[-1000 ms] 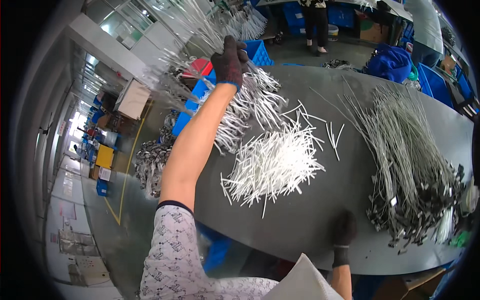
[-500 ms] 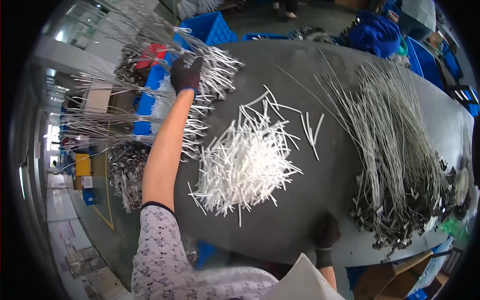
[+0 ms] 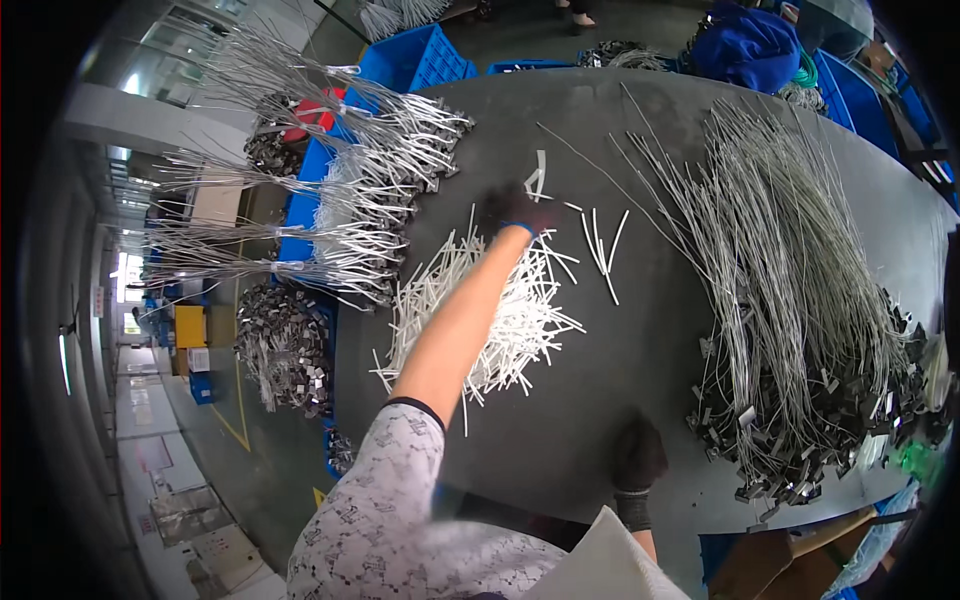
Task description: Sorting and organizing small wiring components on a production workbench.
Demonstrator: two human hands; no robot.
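Note:
My left hand (image 3: 515,210), in a dark glove with a blue cuff, is over the far edge of a pile of short white tubes (image 3: 520,320). Motion smears its fingers, so I cannot tell whether it holds anything. Just past it lies a pale strip or tube (image 3: 540,175), with a few loose white tubes (image 3: 605,255) to its right. Low on the tabletop is my right hand (image 3: 640,450), also dark-gloved, its fingers dark and blurred. Right of it spreads a large heap of thin grey wires (image 3: 790,280) with dark metal pieces at the near ends.
Several tied wire bundles (image 3: 365,240) with white-sleeved ends line the table's left edge, across blue bins (image 3: 310,185). A heap of dark metal parts (image 3: 285,345) sits beyond that edge. At lower right stands an open cardboard box (image 3: 780,555); blue cloth (image 3: 745,50) lies at the far right.
My left hand has moved right and nearer, from the wire bundles to the far side of the white tube pile. My right hand stays low on the table. The whole view has shifted slightly.

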